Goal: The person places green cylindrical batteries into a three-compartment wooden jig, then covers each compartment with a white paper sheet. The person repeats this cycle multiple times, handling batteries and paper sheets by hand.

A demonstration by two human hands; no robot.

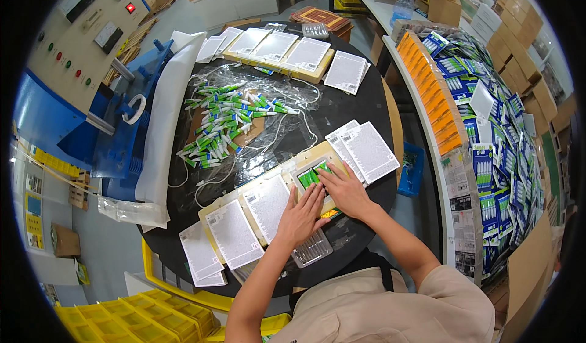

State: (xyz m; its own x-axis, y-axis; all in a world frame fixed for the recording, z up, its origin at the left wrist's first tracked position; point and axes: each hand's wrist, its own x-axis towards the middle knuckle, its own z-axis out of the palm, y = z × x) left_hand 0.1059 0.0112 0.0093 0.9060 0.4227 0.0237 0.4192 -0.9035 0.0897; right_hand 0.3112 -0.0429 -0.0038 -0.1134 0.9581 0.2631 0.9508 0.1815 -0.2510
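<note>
- Left hand, right hand: close together, flattened over green glue tubes.
- Cream tray: beneath both hands.
- Loose tube pile: beyond left hand.

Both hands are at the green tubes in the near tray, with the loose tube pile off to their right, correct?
Wrong side: the head view shows the loose tube pile off to the hands' left. The left hand and right hand are indeed at the green tubes in the near tray.
</note>
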